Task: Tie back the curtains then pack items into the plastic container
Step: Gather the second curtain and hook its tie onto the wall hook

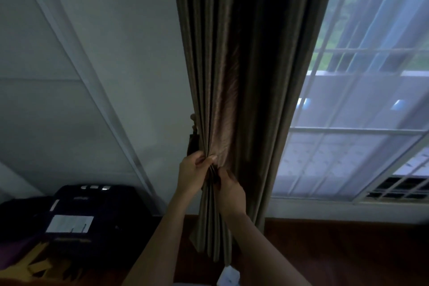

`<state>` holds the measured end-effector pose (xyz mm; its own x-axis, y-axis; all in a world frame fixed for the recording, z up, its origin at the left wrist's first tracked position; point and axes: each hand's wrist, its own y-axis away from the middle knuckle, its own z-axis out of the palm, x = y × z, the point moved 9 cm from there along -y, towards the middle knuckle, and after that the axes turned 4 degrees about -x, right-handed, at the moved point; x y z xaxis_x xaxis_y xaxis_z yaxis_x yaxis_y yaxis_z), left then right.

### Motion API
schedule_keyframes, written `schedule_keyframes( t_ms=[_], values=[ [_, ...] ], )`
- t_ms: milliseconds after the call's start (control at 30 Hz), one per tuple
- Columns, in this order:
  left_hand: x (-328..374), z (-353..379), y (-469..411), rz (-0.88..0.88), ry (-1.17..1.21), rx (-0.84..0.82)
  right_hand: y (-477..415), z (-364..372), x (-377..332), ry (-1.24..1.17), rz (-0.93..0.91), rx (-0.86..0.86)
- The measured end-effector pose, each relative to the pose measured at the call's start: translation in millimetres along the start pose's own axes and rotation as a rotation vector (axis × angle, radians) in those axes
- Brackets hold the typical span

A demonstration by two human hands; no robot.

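A dark olive-brown curtain (pixel 246 65) hangs in the middle of the head view, gathered into narrow folds. My left hand (pixel 192 175) pinches the folds from the left at about waist height. My right hand (pixel 231 191) grips the same bunch just below and to the right, fingers curled into the fabric. A dark tie-back strap (pixel 192 144) hangs at the curtain's left edge, just above my left hand, under a small wall hook (pixel 192 118). No plastic container is in view.
A window (pixel 362 123) with a sheer white curtain fills the right side. A grey wall is on the left. A dark bag (pixel 90 213) with a white label lies at the lower left, next to yellow items (pixel 27 267). Dark wooden floor runs under the window.
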<state>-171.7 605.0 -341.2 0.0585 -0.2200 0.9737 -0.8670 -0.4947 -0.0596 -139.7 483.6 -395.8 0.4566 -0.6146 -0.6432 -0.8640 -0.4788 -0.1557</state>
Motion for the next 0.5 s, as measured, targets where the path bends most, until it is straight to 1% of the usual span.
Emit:
schedule_keyframes(
  t_ms=[167, 233, 267, 300, 333, 433, 467, 500],
  values=[
    [-3.5, 11.3, -6.3, -0.01, 0.035, -0.017, -4.1, -4.2, 10.8, 0.002, 0.006, 0.002],
    [-2.2, 11.9, -8.1, -0.002, 0.055, 0.002, -6.4, -8.7, 11.0, -0.061, 0.008, -0.042],
    [-2.5, 11.0, -9.7, -0.003, 0.062, 0.01, -6.8, -17.1, 9.7, -0.111, 0.004, -0.036],
    [-2.7, 9.3, -11.3, -0.002, 0.065, 0.015, -6.8, -32.3, 8.4, -0.156, -0.005, 0.026],
    [-2.3, 7.5, -13.2, 0.003, 0.063, 0.018, -5.7, -54.9, 6.9, -0.18, -0.019, 0.147],
    [0.5, 3.0, -17.2, 0.019, 0.058, 0.02, -2.1, -127.3, 8.3, -0.226, -0.039, 0.57],
    [0.8, 2.0, -17.7, 0.019, 0.059, 0.019, -4.6, -144.1, 8.5, -0.242, -0.042, 0.65],
    [0.8, 1.5, -18.1, 0.018, 0.063, 0.017, -9.5, -156.6, 8.3, -0.254, -0.046, 0.693]
  ],
)
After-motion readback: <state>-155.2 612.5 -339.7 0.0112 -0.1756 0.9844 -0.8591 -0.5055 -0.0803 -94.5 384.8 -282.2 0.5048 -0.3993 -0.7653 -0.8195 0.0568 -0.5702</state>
